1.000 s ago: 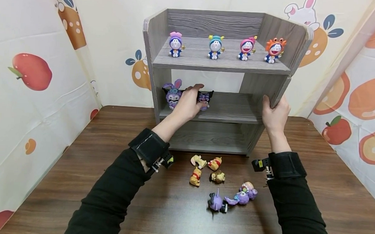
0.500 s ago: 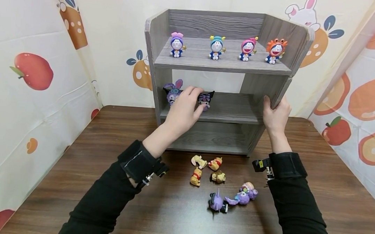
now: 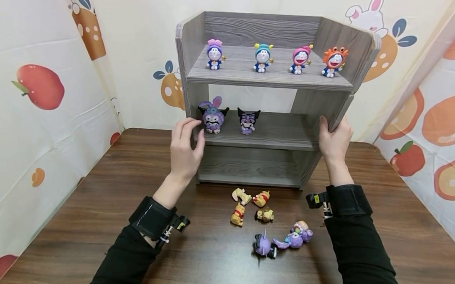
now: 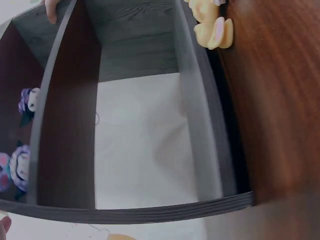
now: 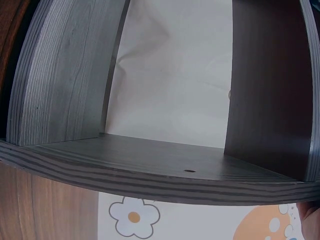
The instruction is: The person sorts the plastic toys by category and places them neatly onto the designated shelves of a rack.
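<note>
A grey wood-grain shelf unit (image 3: pixel 279 131) stands at the back of the table. My left hand (image 3: pixel 185 150) is at its left side panel, fingers bent loosely and thumb apart from them, with a fingertip (image 4: pixel 4 226) just outside the panel in the left wrist view. My right hand (image 3: pixel 335 140) grips the right side panel, thumb on the inner side. On the middle shelf stand a purple rabbit-eared figurine (image 3: pixel 213 119), close to my left thumb, and a smaller black-eared figurine (image 3: pixel 248 122) with a purple bow.
Several blue-and-white cat figurines (image 3: pixel 261 58) in coloured hats line the top shelf. Before the unit lie yellow bear figurines (image 3: pixel 237 214), a cream long-eared figurine (image 3: pixel 241 196), a brown-maned figurine (image 3: pixel 264 214) and purple figurines (image 3: pixel 262 245). Printed cloth surrounds the table (image 3: pixel 192 259).
My left hand has let go of the black-eared figurine and moved left, past the rabbit-eared one, to the left side panel. My right hand has stayed on the right panel.
</note>
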{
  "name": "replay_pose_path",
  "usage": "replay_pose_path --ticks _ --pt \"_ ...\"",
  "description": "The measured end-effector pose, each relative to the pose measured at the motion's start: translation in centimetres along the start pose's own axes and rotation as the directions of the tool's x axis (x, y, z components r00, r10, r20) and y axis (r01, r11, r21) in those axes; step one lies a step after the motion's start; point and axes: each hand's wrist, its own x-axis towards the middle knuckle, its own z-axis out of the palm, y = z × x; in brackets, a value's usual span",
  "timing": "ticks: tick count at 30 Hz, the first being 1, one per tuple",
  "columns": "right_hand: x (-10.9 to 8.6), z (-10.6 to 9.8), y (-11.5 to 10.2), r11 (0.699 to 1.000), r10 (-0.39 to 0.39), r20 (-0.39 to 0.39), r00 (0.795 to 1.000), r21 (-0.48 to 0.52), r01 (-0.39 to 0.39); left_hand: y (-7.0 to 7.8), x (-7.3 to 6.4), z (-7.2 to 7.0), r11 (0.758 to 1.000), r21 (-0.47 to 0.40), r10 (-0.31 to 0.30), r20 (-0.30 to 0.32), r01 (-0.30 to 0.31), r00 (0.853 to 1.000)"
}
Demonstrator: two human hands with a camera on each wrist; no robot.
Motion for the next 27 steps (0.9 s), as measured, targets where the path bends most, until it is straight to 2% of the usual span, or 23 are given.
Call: replay_pose_path --ticks 4,9,13,17,20,22,27 --pt "0.0 0.0 0.0 1.0 0.0 0.001 1.0 -0.003 0.0 -0.9 -1.1 -0.1 0.993 -0.039 -0.115 -0.056 0.113 0.992" --pt "-0.1 0.0 0.0 1.0 0.012 0.0 1.0 -0.004 -0.012 -1.5 -1.8 0.4 0.955 -0.113 -0.282 -0.057 0.274 0.958" --pt "-0.1 0.0 0.0 1.0 0.016 0.008 1.0 -0.015 -0.016 -1.1 -1.8 0.6 0.902 -0.18 -0.399 0.006 0.393 0.917" --pt "-0.1 0.1 0.1 1.0 0.014 0.005 1.0 -0.017 -0.014 -0.4 -1.5 0.6 0.83 -0.256 -0.494 0.074 0.495 0.867" --pt "-0.1 0.1 0.0 1.0 0.014 -0.004 1.0 -0.02 -0.014 -1.2 -1.8 1.0 0.793 -0.282 -0.535 0.101 0.54 0.839" --pt "-0.1 0.1 0.0 1.0 0.017 -0.008 1.0 -0.024 -0.018 -1.9 -2.1 1.3 0.785 -0.28 -0.546 0.108 0.552 0.831" --pt "-0.1 0.1 0.0 0.999 0.035 -0.014 0.999 -0.038 -0.036 -2.5 -2.5 1.8 0.792 -0.278 -0.538 0.104 0.544 0.836"
